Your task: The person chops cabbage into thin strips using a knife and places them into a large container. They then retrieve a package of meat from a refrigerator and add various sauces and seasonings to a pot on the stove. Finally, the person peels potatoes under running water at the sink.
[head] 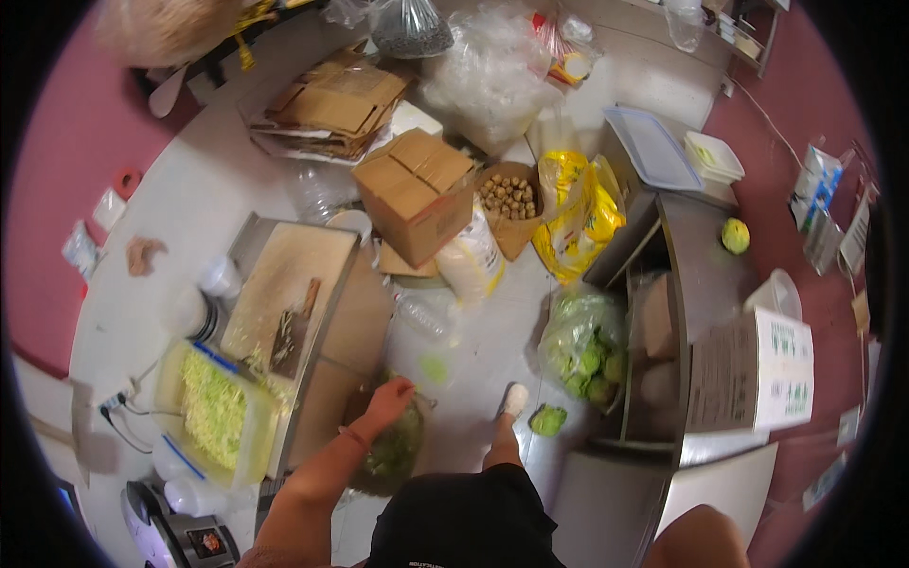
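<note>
My left hand (390,399) reaches down over a dark bin (389,454) with green leafy scraps inside, low beside the work table. Its fingers are bent near the bin's rim; whether they pinch anything is too small to tell. My right hand is out of view, with only part of that arm at the lower right. On the table to the left lies a wooden cutting board (284,263) bearing a cleaver (292,334) with shreds stuck to its blade. A clear plastic tub (264,440) of shredded cabbage (209,408) stands beside the board.
On the floor are a cabbage piece (549,419), a bag of cabbages (582,348), a plastic bottle (422,317), a cardboard box (415,192) and a sack of potatoes or similar round produce (508,197). A metal counter (710,277) at right holds a cabbage (735,236) and a white carton (785,369).
</note>
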Tool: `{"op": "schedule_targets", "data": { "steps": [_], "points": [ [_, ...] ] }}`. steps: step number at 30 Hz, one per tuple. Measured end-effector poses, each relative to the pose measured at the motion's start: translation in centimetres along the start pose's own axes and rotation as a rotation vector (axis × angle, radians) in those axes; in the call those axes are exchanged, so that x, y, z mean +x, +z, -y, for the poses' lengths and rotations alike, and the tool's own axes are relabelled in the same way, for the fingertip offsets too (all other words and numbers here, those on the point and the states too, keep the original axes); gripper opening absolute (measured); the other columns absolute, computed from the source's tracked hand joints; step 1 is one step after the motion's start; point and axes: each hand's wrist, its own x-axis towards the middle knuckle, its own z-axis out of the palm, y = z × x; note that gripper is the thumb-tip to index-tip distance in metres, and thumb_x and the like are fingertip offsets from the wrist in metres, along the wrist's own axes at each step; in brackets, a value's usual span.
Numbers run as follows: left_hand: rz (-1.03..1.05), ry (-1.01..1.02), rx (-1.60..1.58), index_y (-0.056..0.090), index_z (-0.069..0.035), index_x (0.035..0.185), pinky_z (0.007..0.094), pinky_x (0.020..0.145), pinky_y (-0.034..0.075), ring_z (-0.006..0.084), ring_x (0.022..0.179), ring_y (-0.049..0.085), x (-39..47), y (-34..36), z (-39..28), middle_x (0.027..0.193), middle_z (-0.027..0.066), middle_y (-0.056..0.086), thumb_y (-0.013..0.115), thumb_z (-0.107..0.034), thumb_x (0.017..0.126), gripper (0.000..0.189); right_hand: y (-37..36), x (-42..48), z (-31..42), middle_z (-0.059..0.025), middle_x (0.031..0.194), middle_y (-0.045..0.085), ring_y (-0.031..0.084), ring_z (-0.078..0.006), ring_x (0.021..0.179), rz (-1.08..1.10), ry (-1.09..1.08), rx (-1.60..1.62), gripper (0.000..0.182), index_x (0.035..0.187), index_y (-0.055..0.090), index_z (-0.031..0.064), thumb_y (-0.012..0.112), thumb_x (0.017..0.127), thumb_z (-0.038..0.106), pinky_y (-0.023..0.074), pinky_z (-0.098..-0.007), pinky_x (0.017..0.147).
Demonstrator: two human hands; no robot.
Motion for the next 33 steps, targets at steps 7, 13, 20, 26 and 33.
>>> {"op": "schedule_targets", "data": {
  "steps": [7,13,20,26,33],
  "points": [
    [0.23,0.09,0.148,0.059,-0.006,0.094,0.0364,0.071,0.047,0.0276,0.083,0.061,7.3,6.3,-6.1,0.086,0.0126,0.062,0.058,-0.022,0.082,0.02,-6.6,-8.2,-22.1,-0.0126,0.083,0.049,0.05,-0.0197,0.07,-0.084,0.544,-0.75,0.037,0.093,0.046,0.001,0.042,0.091,0.037,0.0435,-0.0306,0.061],
    [0.226,-0.13,0.063,0.059,-0.005,0.091,0.036,0.074,0.047,0.0282,0.083,0.06,15.4,8.5,-7.2,0.086,0.0121,0.062,0.058,-0.021,0.081,0.019,-9.2,-19.6,-38.8,-0.0082,0.084,0.056,0.054,-0.0141,0.072,0.44,1.306,-0.354,0.012,0.098,0.05,-0.0002,0.046,0.09,0.008,0.0446,-0.0263,0.068],
    [0.238,-0.148,-0.121,0.057,-0.003,0.095,0.0399,0.075,0.045,0.0342,0.086,0.057,37.2,11.8,-15.6,0.09,0.0179,0.06,0.053,-0.023,0.083,0.024,-7.0,-36.1,-50.6,-0.0063,0.079,0.06,0.057,-0.0114,0.072,0.435,1.796,-0.274,0.013,0.098,0.054,-0.0005,0.047,0.091,0.008,0.0479,-0.025,0.067],
    [0.142,-0.113,0.122,0.054,-0.004,0.092,0.0442,0.077,0.044,0.037,0.091,0.055,57.9,21.2,-9.5,0.094,0.0183,0.059,0.053,-0.016,0.079,0.018,-9.2,-51.8,-55.9,-0.0071,0.081,0.06,0.058,-0.0118,0.075,0.683,1.923,-0.356,0.016,0.102,0.053,-0.001,0.049,0.09,0.009,0.0476,-0.0243,0.067],
    [0.011,0.01,0.581,0.053,-0.006,0.101,0.0467,0.072,0.047,0.0365,0.085,0.058,79.6,24.5,-2.8,0.097,0.017,0.061,0.056,-0.012,0.078,0.025,-7.5,-61.7,-65.7,-0.0068,0.082,0.06,0.057,-0.0122,0.074,0.286,2.199,-0.228,0.014,0.1,0.052,-0.0002,0.049,0.09,0.009,0.0462,-0.0239,0.07]
  ]
}}
